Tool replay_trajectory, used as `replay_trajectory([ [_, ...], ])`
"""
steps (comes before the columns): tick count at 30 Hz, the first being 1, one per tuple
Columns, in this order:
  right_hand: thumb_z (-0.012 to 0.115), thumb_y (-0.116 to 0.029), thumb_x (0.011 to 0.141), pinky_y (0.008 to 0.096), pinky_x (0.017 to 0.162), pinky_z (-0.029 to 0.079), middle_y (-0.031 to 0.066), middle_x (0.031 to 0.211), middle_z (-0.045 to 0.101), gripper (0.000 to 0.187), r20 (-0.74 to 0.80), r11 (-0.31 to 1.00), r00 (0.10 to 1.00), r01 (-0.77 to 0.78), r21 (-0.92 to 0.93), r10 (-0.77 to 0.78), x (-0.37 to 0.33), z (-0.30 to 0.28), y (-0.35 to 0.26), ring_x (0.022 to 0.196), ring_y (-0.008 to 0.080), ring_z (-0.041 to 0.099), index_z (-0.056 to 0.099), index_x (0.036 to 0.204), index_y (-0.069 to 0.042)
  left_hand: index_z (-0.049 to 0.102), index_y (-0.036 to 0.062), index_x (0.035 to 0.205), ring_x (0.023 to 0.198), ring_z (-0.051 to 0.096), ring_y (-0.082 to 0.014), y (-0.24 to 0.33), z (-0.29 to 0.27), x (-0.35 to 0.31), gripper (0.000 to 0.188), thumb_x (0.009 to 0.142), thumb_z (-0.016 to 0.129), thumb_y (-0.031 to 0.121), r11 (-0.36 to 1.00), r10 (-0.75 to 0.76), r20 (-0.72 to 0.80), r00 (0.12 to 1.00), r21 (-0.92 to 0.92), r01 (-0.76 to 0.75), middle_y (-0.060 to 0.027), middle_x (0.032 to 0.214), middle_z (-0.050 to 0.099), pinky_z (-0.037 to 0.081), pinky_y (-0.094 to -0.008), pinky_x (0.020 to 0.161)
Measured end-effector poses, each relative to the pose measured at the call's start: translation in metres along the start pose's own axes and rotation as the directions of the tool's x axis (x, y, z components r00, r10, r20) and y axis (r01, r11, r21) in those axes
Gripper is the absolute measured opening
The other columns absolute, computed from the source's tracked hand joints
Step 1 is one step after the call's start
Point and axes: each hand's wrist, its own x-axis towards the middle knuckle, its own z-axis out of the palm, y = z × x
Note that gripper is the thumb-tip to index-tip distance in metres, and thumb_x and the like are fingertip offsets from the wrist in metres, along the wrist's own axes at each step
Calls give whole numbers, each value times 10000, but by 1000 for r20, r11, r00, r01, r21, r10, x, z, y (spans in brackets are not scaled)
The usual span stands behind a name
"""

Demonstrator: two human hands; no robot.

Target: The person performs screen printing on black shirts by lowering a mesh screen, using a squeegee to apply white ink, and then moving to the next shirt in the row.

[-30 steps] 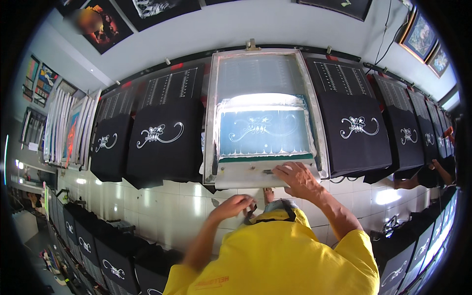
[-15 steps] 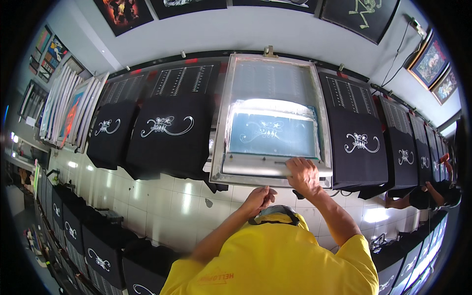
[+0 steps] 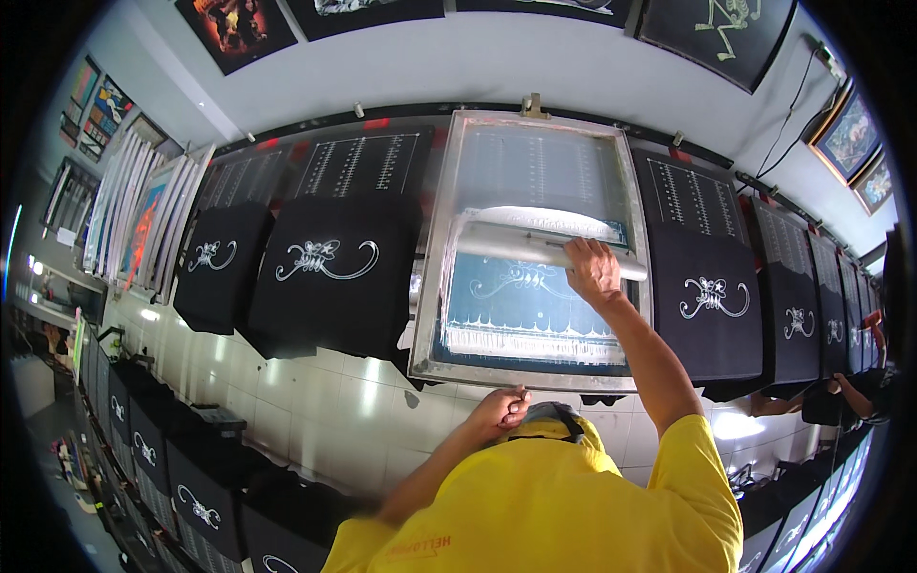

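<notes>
Left of centre, a white-printed black shirt (image 3: 320, 301) is lying. At lower centre, your left hand (image 3: 501, 411) is hanging curled; whether it's holding anything, I cannot tell. Mid-picture, a silver squeegee (image 3: 516, 243) is lying across the printing screen (image 3: 525, 379), your right hand (image 3: 594, 271) firmly gripping it.

Hands (image 3: 594, 270) apart, right arm (image 3: 659, 353) outstretched

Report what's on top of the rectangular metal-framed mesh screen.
A long silver squeegee, held by the right hand, and streaked white ink. Whatever lies directly beneath the squeegee is hidden.
</notes>
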Motion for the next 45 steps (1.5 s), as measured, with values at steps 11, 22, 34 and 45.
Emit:
replay_trajectory([
  [11, 743, -269, 573, 394, 748, 527, 200, 867, 699, 441, 578, 937, 810, -270, 221, 97, 91, -29, 57, 805, 338, 677, 726, 945, -34, 507, 80, 877, 428, 316, -61, 4, 5, -3, 216, 1024, 369, 157, 998, -35, -7, 999, -50, 35, 44, 591, 381, 223, -213, 379],
  [22, 660, -242, 687, 398, 688, 554, 77, 792, 649, 234, 322, 995, 945, 19, 97, -50, -67, -70, -41, 700, 250, 668, 639, 876, -106, 515, 106, 836, 416, 319, -56, 0, -7, 3, 236, 1024, 392, 178, 1000, -10, 40, 999, -1, 10, 57, 577, 369, 215, -212, 370],
  [34, 677, -123, 688, 396, 692, 534, 88, 788, 619, 172, 235, 984, 972, -24, 177, -18, -97, -101, -76, 755, 268, 644, 580, 817, -65, 501, 120, 830, 418, 311, -66, 9, -12, 4, 189, 998, 440, 183, 998, -49, 103, 993, -44, 53, 60, 570, 352, 227, -229, 390],
  [45, 631, -85, 645, 380, 727, 502, 71, 823, 611, 181, 118, 993, 992, 37, 113, -51, -110, -73, -85, 802, 258, 623, 563, 813, -71, 506, 141, 807, 411, 320, -75, -1, -9, 6, 215, 1000, 433, 201, 999, -3, 13, 1000, 54, 3, 58, 569, 360, 242, -232, 394],
])
